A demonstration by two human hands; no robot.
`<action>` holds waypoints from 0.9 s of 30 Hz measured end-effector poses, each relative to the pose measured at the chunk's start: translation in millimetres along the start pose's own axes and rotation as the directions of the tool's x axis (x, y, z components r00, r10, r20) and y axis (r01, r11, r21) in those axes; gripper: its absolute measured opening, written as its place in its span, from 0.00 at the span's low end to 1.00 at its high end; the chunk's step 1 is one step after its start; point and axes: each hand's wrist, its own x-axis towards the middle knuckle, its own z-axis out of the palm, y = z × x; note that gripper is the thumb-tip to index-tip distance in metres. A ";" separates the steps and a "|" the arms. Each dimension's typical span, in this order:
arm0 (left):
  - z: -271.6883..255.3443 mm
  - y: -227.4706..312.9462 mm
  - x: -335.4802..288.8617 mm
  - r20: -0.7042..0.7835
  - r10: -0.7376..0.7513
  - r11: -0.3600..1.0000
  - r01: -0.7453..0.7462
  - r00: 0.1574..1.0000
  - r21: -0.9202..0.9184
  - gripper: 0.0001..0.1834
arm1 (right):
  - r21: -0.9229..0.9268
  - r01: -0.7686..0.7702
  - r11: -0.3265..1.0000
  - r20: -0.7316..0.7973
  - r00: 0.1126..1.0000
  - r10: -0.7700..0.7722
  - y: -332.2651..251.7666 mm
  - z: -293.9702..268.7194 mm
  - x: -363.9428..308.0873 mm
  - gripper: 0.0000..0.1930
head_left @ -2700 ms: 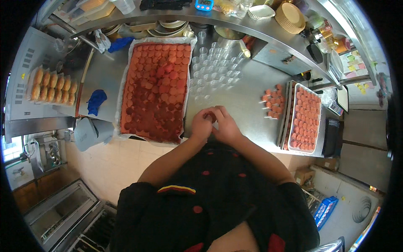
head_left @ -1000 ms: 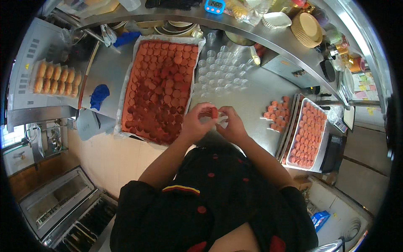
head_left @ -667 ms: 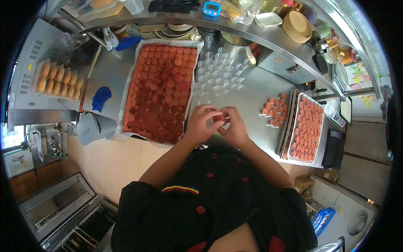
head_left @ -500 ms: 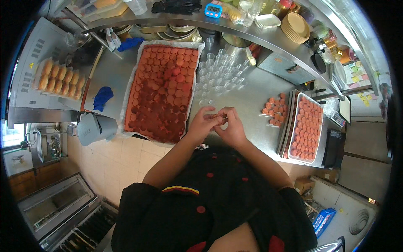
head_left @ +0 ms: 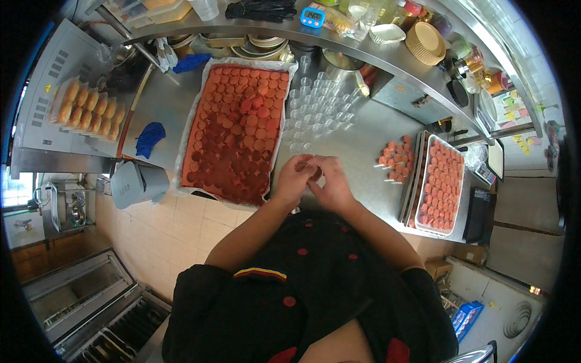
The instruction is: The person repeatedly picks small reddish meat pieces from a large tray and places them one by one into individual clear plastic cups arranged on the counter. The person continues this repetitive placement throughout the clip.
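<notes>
My left hand [head_left: 295, 180] and my right hand [head_left: 331, 182] meet over the front of the steel worktop, fingers curled together. Between them is a small reddish-brown cake round [head_left: 316, 173], mostly covered by the fingers. To their left lies a large red sheet cake [head_left: 227, 163] on a paper-lined tray; it is cut into many rounds, with dark gaps across its lower half and several loose rounds on top. Just beyond my hands stand rows of small clear plastic cups [head_left: 319, 104].
At the right, a group of red rounds [head_left: 396, 158] sits beside a stacked tray of filled pieces [head_left: 442, 184]. A steel shelf [head_left: 375, 51] crosses the back, carrying a blue timer [head_left: 312, 17]. A blue cloth [head_left: 150, 140] and a grey bin [head_left: 139, 184] are at the left.
My fingers have drawn closer together around the cake round, the right fingertips now meeting the left ones. The round is turned and more covered. The view has shifted slightly.
</notes>
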 end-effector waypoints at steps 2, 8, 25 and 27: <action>1.5 -11.6 2.5 -0.053 -0.063 0.993 0.057 0.997 -0.105 0.13 | -0.012 -0.015 1.000 -0.012 1.000 0.015 -1.4 1.8 0.9 0.34; -0.4 -26.3 11.7 -0.095 0.204 0.960 -0.180 0.974 0.216 0.14 | -0.058 0.018 0.998 0.024 1.000 -0.017 5.6 -0.2 0.2 0.34; -20.4 -87.6 64.4 -0.103 0.015 0.952 0.017 0.995 0.305 0.20 | -0.179 -0.330 0.927 0.094 0.932 0.350 35.9 -5.1 -8.5 0.27; -22.2 -97.8 70.6 -0.068 -0.039 0.920 0.063 0.997 0.386 0.20 | -0.169 -0.326 0.930 0.143 0.926 0.350 50.2 -5.9 -11.6 0.26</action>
